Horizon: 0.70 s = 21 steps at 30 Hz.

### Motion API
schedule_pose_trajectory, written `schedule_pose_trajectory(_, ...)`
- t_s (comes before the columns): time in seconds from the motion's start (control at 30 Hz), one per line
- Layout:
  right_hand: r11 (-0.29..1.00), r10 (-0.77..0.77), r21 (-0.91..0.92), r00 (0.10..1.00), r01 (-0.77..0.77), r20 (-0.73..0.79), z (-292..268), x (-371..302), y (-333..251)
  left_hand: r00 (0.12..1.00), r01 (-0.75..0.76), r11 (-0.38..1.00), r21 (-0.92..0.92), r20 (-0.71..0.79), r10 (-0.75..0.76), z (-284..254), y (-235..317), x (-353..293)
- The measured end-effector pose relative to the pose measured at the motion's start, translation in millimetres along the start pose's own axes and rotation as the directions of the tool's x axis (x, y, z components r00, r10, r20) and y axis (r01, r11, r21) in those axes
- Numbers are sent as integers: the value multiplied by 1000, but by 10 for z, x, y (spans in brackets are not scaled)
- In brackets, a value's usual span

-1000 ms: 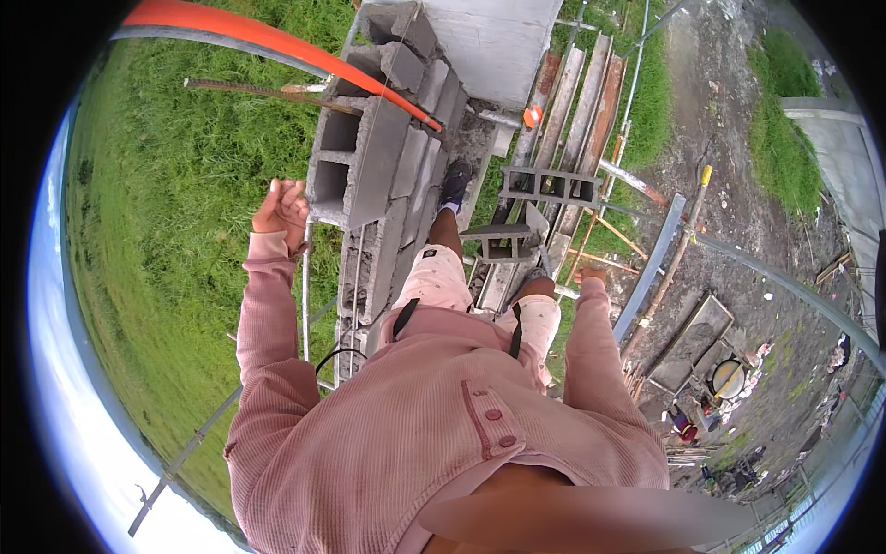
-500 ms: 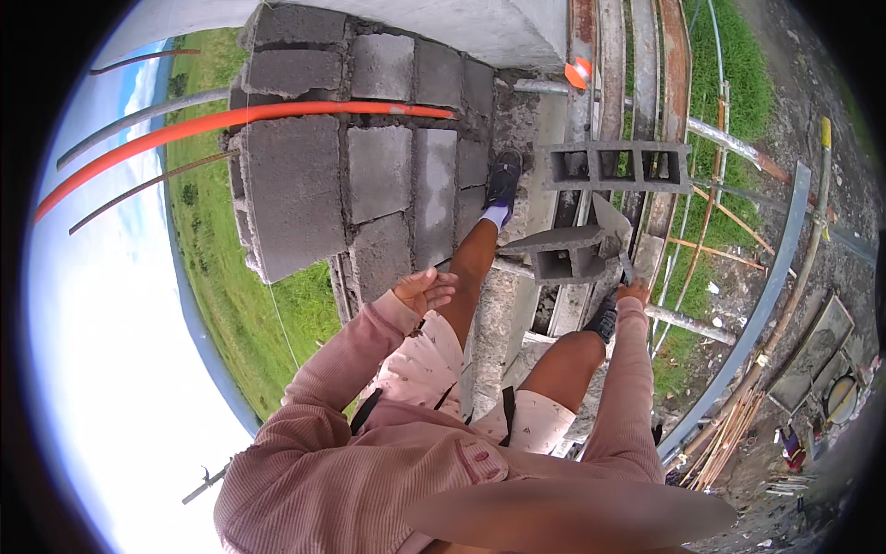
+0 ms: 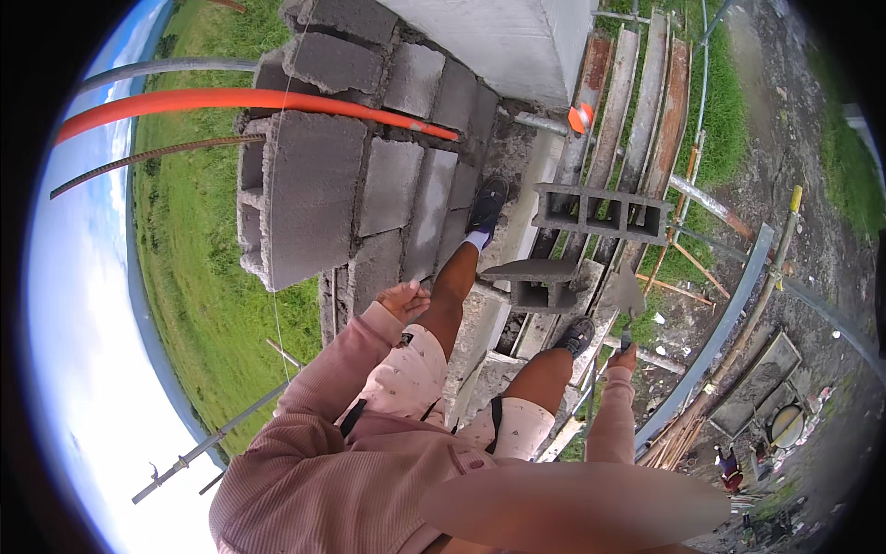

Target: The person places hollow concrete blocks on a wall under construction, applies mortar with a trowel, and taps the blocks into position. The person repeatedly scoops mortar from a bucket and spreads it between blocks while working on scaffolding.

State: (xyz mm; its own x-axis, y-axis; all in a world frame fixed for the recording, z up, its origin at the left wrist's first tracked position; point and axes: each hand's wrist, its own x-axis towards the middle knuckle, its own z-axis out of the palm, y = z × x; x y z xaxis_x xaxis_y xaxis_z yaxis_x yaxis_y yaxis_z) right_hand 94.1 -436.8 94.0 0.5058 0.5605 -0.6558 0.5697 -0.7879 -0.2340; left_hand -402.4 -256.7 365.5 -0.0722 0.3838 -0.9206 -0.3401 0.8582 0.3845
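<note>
Listing what we find: 1 trowel with a grey, pointed metal blade and a dark handle [image 3: 628, 294], in our right hand [image 3: 622, 356], its fingers closed round the handle; the blade lies over the planks in view, just beside a loose block and well apart from the wall, and we cannot tell whether it carries mortar. 1 left hand [image 3: 403, 301], fingers side by side and loosely bent, nothing visible in them, near the wall's lower end. 1 grey concrete-block wall [image 3: 392, 189], several rows joined, meeting a smooth, whitish concrete column [image 3: 503, 46]. 1 long orange tube [image 3: 341, 108] crossing the wall, and 1 ribbed, rust-brown steel rod [image 3: 157, 162] projecting beyond its outer edge. 2 loose blocks on long, rust-stained planks [image 3: 669, 120]: 1 grey hollow block with 3 open cells [image 3: 581, 210], and 1 grey hollow block with a broad flat face [image 3: 531, 270], nearer our right foot. Condition, in our judgement: partly built; the joined rows count as done, while the uneven outer edge with open cells looks unfinished, and the 2 loose blocks are not yet set. The total number of rows we cannot tell.
</note>
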Motion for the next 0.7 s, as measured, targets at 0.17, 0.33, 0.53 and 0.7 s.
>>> schedule_pose_trajectory(0.17,902,-250,351,967,251,-51,-1211,-667,-1510,998,-46,997,63,-44,49,82,33,-80)
schedule_pose_trajectory(0.33,399,-652,910,663,-113,368,-1415,-1270,-4372,999,-32,986,-165,-38,26,-34,222,-177)
schedule_pose_trajectory(0.53,404,-642,900,651,-163,406,-1300,-1825,-6173,999,36,989,-143,-3,-37,-238,415,-434)
schedule_pose_trajectory(0.7,529,-536,837,711,-137,455,-1102,-1763,-6382,994,112,986,-124,12,-112,-194,580,-444)
